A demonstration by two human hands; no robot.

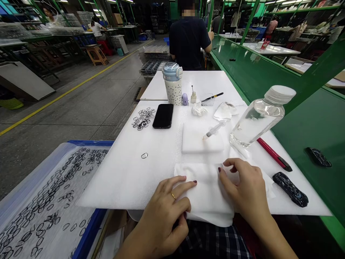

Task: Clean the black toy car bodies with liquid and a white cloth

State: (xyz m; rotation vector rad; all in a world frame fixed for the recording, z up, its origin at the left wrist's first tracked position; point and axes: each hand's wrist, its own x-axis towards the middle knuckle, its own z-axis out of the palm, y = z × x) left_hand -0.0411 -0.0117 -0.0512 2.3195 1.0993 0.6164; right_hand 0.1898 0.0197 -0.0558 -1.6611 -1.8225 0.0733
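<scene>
A soft white sheet (206, 199), perhaps tissue or cloth, lies at the table's near edge and hangs slightly over it. My left hand (168, 208) rests on its left part, index and middle fingers stretched flat, the others bent under near the edge. On the right, my right hand (244, 185) touches the sheet with curved fingers, thumb and index fingertips a little apart. Just beyond is a white foam block (192, 138) with a clear syringe (214, 130) lying on it. A single thin black ring (144, 155) lies to the left.
Clear bottle (254, 122), red pen-like tool (273, 154) and black bundle (290, 189) stand or lie right. Phone (163, 116), ring pile (143, 118) and tumbler (174, 88) are farther back. A ring-covered tray (105, 143) sits lower left; a green conveyor (299, 118) runs right. A person (188, 43) sits ahead.
</scene>
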